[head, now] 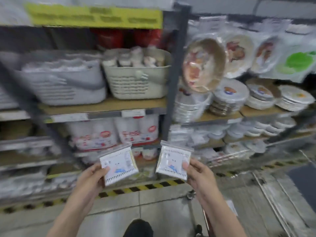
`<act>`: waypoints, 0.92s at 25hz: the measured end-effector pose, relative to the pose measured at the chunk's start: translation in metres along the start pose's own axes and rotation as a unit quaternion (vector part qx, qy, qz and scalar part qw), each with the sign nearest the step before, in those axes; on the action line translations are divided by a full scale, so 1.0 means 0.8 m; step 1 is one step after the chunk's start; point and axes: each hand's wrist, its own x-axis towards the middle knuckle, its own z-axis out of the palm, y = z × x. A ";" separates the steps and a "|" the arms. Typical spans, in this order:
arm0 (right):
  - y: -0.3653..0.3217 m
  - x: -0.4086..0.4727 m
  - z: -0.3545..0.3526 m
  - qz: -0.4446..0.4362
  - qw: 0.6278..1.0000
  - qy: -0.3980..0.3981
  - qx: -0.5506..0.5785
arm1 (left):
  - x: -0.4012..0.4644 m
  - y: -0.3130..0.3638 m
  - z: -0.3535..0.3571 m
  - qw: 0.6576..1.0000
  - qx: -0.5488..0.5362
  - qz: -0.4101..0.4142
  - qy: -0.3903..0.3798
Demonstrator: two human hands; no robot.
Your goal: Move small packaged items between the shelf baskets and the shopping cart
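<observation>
Two hands raised, left hand [93,175] holding left packet [119,165], right hand [196,173] holding right packet [172,164]

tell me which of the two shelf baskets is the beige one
The right basket, beside the dark shelf upright; the left basket is grey.

Dark metal shelving [172,79] with wooden boards stands along a store aisle, crowded with stacked paper plates [229,98] and wrapped packs of cups [112,132]. A yellow sign [95,16] runs across the top. The floor [153,207] is pale grey tile, with black-and-yellow hazard tape [140,187] along the shelf foot.
</observation>
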 end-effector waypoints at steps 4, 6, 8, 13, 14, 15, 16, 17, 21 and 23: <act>0.017 -0.013 0.089 0.006 0.995 -0.095 -0.041 | -0.041 0.011 -0.100 0.995 -0.049 0.051 0.068; 0.033 -0.020 0.136 0.018 0.992 -0.118 -0.051 | -0.060 0.014 -0.141 0.991 -0.063 0.065 0.100; 0.046 -0.026 0.188 0.032 0.987 -0.142 -0.062 | -0.074 0.018 -0.180 0.987 -0.085 0.067 0.116; 0.078 -0.061 0.370 0.033 0.969 -0.223 -0.100 | -0.099 0.055 -0.338 0.967 -0.135 0.077 0.200; 0.084 -0.068 0.404 0.030 0.966 -0.235 -0.101 | -0.102 0.066 -0.369 0.964 -0.135 0.085 0.213; 0.092 -0.075 0.440 0.025 0.964 -0.246 -0.100 | -0.104 0.079 -0.401 0.960 -0.134 0.095 0.225; 0.098 -0.081 0.470 0.022 0.963 -0.253 -0.096 | -0.104 0.089 -0.431 0.957 -0.132 0.103 0.239; 0.102 -0.086 0.495 0.025 0.961 -0.260 -0.089 | -0.101 0.102 -0.454 0.955 -0.128 0.106 0.247; 0.106 -0.091 0.567 0.041 0.961 -0.269 -0.043 | -0.072 0.151 -0.521 0.956 -0.138 0.108 0.236; 0.105 -0.084 0.591 0.055 0.962 -0.265 -0.021 | -0.051 0.174 -0.536 0.960 -0.143 0.109 0.216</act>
